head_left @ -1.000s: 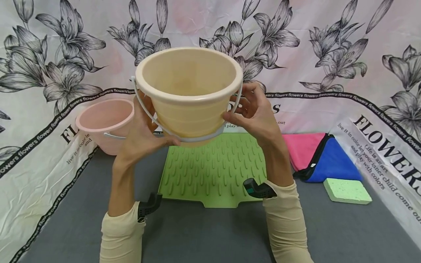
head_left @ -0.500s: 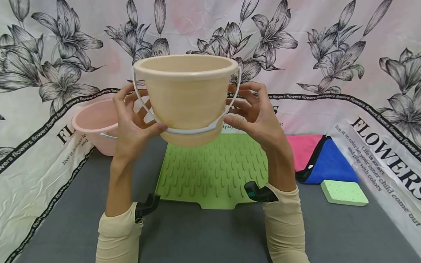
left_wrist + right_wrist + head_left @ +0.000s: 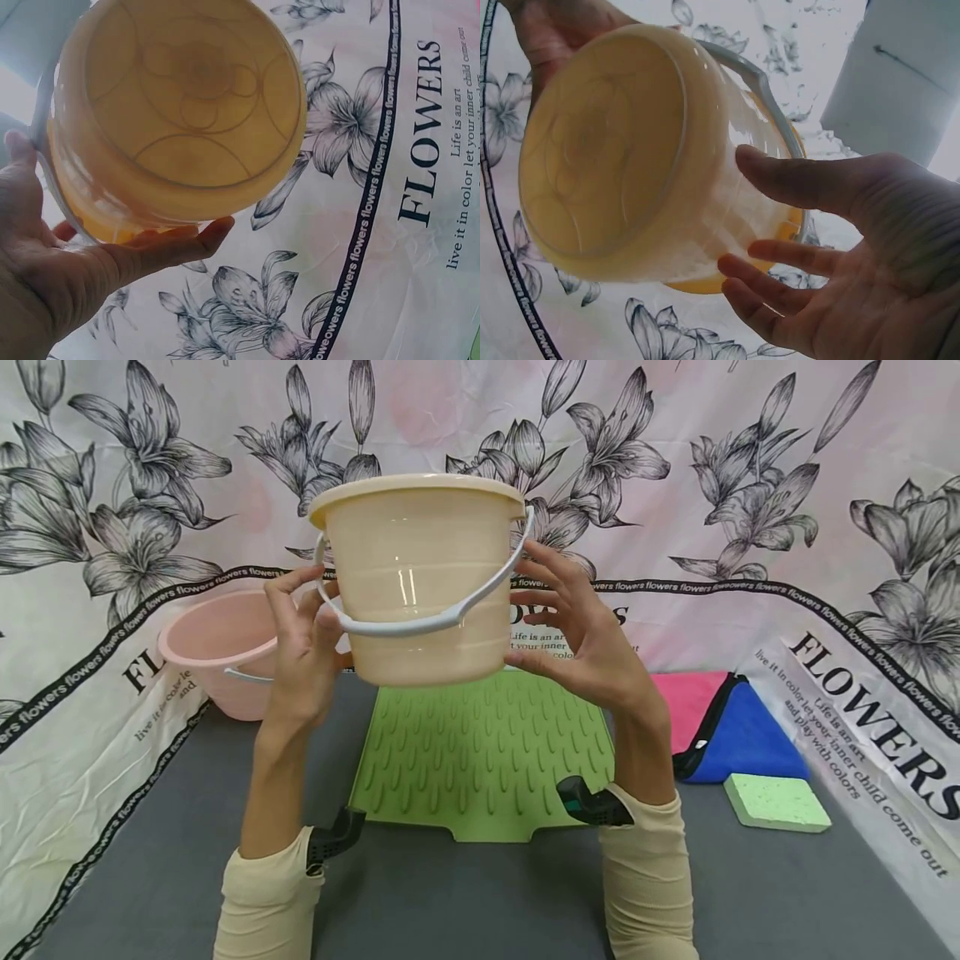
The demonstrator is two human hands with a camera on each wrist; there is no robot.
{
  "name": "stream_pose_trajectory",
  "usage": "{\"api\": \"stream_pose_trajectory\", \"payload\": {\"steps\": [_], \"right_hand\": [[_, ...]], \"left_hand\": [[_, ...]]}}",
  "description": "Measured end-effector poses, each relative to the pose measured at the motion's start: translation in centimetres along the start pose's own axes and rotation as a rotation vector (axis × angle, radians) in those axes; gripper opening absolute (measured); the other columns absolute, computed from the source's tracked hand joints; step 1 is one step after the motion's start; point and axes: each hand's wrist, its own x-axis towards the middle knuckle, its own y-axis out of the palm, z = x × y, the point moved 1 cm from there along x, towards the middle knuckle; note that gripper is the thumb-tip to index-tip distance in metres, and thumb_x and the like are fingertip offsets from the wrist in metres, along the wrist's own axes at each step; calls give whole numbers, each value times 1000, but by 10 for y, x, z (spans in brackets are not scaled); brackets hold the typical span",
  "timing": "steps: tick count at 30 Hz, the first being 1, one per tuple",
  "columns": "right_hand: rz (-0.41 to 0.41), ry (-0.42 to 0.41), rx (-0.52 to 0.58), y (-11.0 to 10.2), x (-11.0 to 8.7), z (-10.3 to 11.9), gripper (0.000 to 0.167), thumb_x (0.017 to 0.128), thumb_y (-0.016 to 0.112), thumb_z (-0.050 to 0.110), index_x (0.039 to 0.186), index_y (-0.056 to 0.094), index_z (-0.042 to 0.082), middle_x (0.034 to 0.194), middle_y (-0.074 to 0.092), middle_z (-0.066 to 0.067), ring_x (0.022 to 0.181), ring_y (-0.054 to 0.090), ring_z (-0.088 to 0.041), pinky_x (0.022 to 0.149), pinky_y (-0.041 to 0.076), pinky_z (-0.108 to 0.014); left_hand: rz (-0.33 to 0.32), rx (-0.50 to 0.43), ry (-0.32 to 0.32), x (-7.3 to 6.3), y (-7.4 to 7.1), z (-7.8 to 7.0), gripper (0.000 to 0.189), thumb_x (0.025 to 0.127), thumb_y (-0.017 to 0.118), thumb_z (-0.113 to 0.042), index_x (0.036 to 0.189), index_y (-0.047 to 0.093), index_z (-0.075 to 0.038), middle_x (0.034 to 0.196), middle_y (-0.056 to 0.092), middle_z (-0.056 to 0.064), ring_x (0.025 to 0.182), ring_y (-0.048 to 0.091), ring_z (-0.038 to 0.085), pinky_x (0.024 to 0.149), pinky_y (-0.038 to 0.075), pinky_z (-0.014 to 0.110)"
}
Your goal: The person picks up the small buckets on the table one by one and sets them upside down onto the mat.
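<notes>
The cream, round plastic bucket (image 3: 420, 577) is raised clear of the green, ridged, rubbery-looking mat (image 3: 480, 752), the left hand (image 3: 302, 662) gripping its side and the right hand (image 3: 596, 647), fingers spread, touching the opposite wall, seemingly to keep it steady

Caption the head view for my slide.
A cream bucket held between left hand and right hand above a green mat, pink bucket at left.

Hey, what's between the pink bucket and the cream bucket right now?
In the head view, the left hand comes between them: it holds the side of the cream bucket and hides part of the pink bucket.
</notes>
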Motion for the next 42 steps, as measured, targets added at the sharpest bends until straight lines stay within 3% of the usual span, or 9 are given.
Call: {"api": "stream_pose_trajectory", "payload": {"steps": [5, 12, 15, 19, 22, 26, 30, 38, 42], "right_hand": [[68, -23, -110, 1, 0, -2, 117, 74, 88, -11, 167, 20, 8, 167, 36, -10, 145, 50, -36, 115, 48, -49], [23, -31, -215, 5, 4, -6, 127, 65, 95, -6, 167, 19, 7, 164, 37, -17, 144, 49, -31, 112, 51, -50], [1, -33, -206, 6, 5, -6, 128, 64, 96, -5, 166, 20, 7, 162, 39, -17, 145, 48, -32, 114, 51, -51], [-13, -69, -194, 7, 6, -7, 124, 68, 97, 9, 165, 21, 4, 158, 43, -20, 145, 47, -34, 114, 50, -50], [-31, -108, -195, 8, 7, -7, 121, 72, 94, 33, 164, 22, 1, 157, 42, -22, 142, 49, -34, 114, 50, -46], [-74, -141, -223, 9, 6, -2, 124, 72, 83, 61, 162, 27, -1, 156, 39, -24, 139, 49, -32, 115, 48, -37], [-142, -177, -273, 10, 5, 3, 127, 67, 77, 77, 159, 35, -1, 152, 35, -26, 140, 43, -27, 115, 45, -36], [-319, -326, -345, 9, 4, 10, 110, 57, 75, 91, 154, 49, 44, 166, 22, -29, 160, 18, -31, 134, 19, -48], [-318, -400, -345, 9, 5, 15, 114, 65, 73, 88, 154, 53, 20, 161, 34, -32, 160, 22, -37, 134, 17, -53]], "left_hand": [[-1, 30, -43, -1, -10, 0, 108, 76, 68, -72, 161, 27, -21, 150, 50, 22, 114, 72, 19, 69, 65, 25], [50, 58, -37, 0, -16, -3, 97, 86, 65, -68, 166, 26, -31, 158, 45, 29, 137, 61, 35, 89, 64, 27], [48, 121, 6, 0, -17, -4, 84, 95, 61, -60, 166, 25, -31, 153, 51, 26, 109, 72, 19, 82, 61, 17], [40, 193, 65, 0, -20, -5, 70, 105, 55, -46, 166, 25, -29, 140, 59, 14, 78, 61, 9, 69, 52, 18], [57, 195, 88, 0, -22, -6, 68, 107, 54, -41, 166, 23, -27, 142, 59, 14, 87, 63, 9, 78, 54, 17], [104, 158, 116, 1, -25, -6, 77, 103, 58, -49, 166, 22, -22, 154, 53, 18, 106, 65, 10, 92, 54, 18], [194, 79, 127, 0, -28, -6, 89, 97, 61, -58, 166, 21, -19, 159, 46, 14, 125, 63, 16, 92, 57, 21], [365, 31, 139, -2, -30, -8, 110, 84, 75, -64, 166, 23, -11, 177, 15, 9, 151, 44, 24, 106, 53, 23], [441, 69, 216, 1, -30, -6, 129, 66, 80, -68, 166, 22, -11, 166, 28, 9, 146, 38, 21, 111, 48, 21]]}}
